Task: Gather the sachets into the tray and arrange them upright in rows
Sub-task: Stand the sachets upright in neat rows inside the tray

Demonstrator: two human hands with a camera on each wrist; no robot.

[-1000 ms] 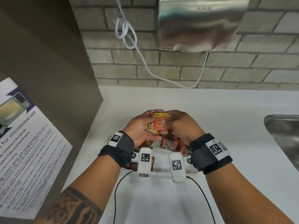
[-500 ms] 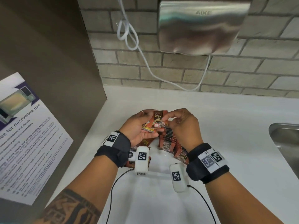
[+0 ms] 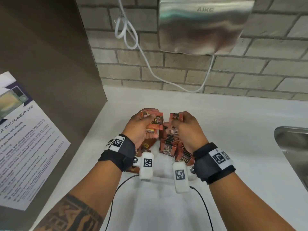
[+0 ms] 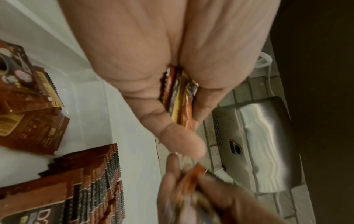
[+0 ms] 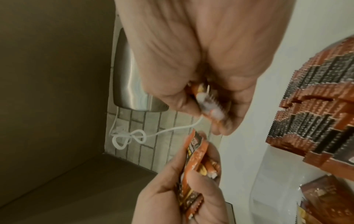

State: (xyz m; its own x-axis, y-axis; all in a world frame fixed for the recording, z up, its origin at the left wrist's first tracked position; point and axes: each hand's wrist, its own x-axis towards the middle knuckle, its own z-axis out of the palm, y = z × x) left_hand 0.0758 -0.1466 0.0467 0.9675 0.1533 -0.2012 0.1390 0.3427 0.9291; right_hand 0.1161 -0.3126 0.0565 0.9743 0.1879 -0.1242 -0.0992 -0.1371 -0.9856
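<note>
Nearest the camera, rows of sachets (image 3: 173, 144) stand upright, packed face to face in a clear tray (image 3: 164, 178) on the white counter (image 3: 233, 147), directly beneath both wrists. Above them, the left hand (image 3: 139, 126) clutches a small bundle of sachets (image 3: 154, 123); the right hand (image 3: 188, 129) pinches a single sachet (image 3: 175, 117), held roughly upright. The right hand sits closer to the standing rows, so the drop looks short and straight down. Behind, a steel hand dryer (image 3: 205, 25) hangs on brick.
</note>
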